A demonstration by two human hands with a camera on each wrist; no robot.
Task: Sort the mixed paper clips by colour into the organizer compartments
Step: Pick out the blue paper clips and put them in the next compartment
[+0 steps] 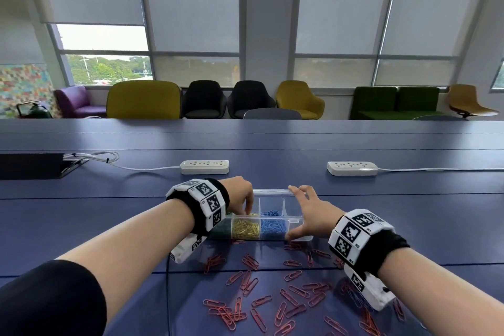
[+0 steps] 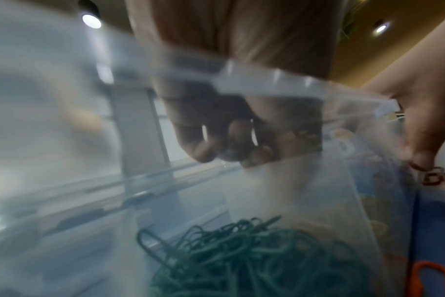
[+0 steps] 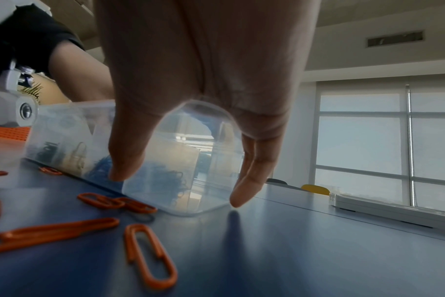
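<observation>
— Where is the clear organizer (image 1: 296,219)?
— On the blue table, open; it holds green clips (image 2: 244,261), gold clips (image 1: 245,228) and blue clips (image 1: 273,227) separately.
— The orange clips (image 1: 289,293)?
— Scattered loose in front of it.

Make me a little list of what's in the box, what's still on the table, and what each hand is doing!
Box: clear organizer, lid open
Inside, left to right: green clips, yellow clips, blue clips, one empty end compartment
On the table: red-orange clips, loose, in front of the box
Left hand: fingers dip into the box near the green and yellow parts
Right hand: spans the box's right end, thumb in front, fingers behind
</observation>
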